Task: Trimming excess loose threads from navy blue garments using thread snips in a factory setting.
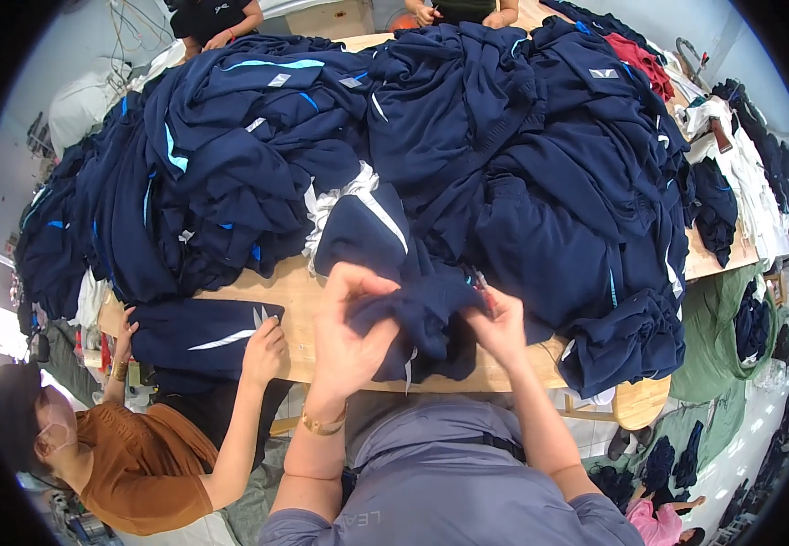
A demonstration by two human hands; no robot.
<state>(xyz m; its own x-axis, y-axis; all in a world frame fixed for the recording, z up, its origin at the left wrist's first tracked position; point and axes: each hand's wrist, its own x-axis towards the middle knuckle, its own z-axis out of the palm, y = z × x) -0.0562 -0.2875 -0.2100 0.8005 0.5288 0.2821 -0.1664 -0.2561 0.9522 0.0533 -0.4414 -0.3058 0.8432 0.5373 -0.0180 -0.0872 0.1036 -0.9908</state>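
1. In the head view, we have the navy garment [426, 318] bunched between our two hands, just above the front edge of the wooden table [299, 338].
2. Our left hand [354, 323] grips its left side, thumb and fingers closed on the folds. We do well to pinch only the layer we want to look at and let the rest hang loose.
3. Our right hand [496, 320] is closed around a small tool [483, 289] with a reddish part, its fingertips at the cloth's right side. It may be a pair of snips; we cannot tell whether the blades are parted.
4. If so, we should angle the tip away from our left fingers and from any second layer.
5. A thin white strip [408, 369] hangs below the bunch; we should keep it in sight rather than let it fold under.
6. The navy heap [576, 191] lies close beyond, so we keep our piece clear of it and spread its edge flat for an unhurried look.
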